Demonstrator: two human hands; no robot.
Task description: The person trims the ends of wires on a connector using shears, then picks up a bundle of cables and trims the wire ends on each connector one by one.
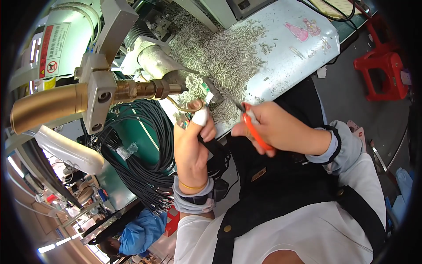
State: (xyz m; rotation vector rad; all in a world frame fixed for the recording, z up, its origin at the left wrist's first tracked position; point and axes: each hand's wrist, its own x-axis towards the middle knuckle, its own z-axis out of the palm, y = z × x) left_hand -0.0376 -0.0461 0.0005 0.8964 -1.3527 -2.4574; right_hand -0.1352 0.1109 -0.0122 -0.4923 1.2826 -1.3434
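The pale, smooth table (pixel 285 66) has its front edge running slantwise just beyond the right hand (pixel 281 126), and its bare surface opens to the right of a wide heap of small silvery metal pieces (pixel 220 53). On the left, the brass-coloured nozzle with thin curved tube (pixel 169 89) stands close to the left hand (pixel 192 149), so the room there is narrow. Crumpled clear plastic (pixel 127 151) lies on black coiled cables (pixel 149 127). The left hand has its fingers bent around thin coloured wires; the small green-and-white part (pixel 205 89) is just beyond its fingertips. The right hand is curled around orange-red-handled cutters (pixel 254 130), their dark tip toward the heap.
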